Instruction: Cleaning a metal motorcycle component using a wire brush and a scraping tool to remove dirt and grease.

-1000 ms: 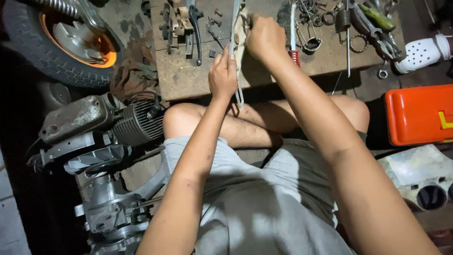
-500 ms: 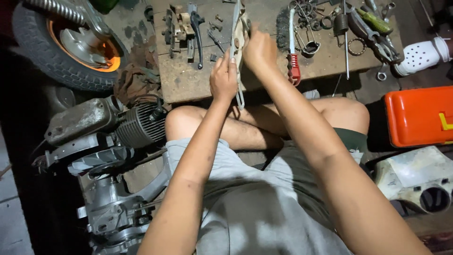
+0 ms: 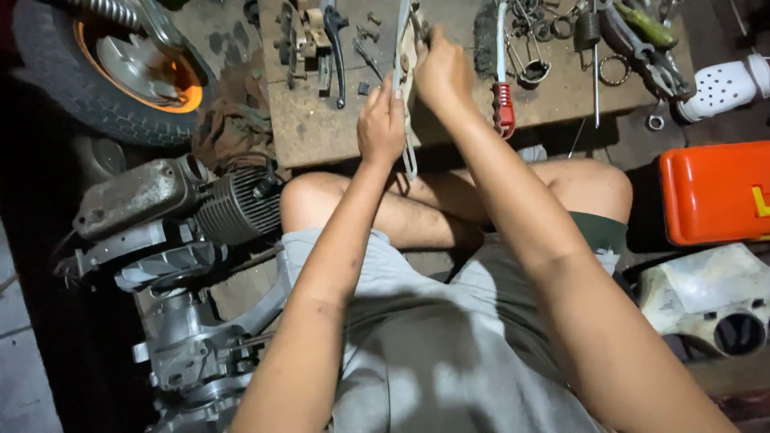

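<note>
Hands pinch a thin pale flat gasket (image 3: 407, 76) over the wooden board (image 3: 321, 132): left hand (image 3: 382, 122) low, right hand (image 3: 439, 70) high; uneven pulling could tear it.

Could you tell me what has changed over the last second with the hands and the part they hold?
Very little. Both the left hand and the right hand keep hold of the thin pale part over the wooden board; the right hand has shifted slightly left. The engine, wheel and orange case lie as before.
</note>
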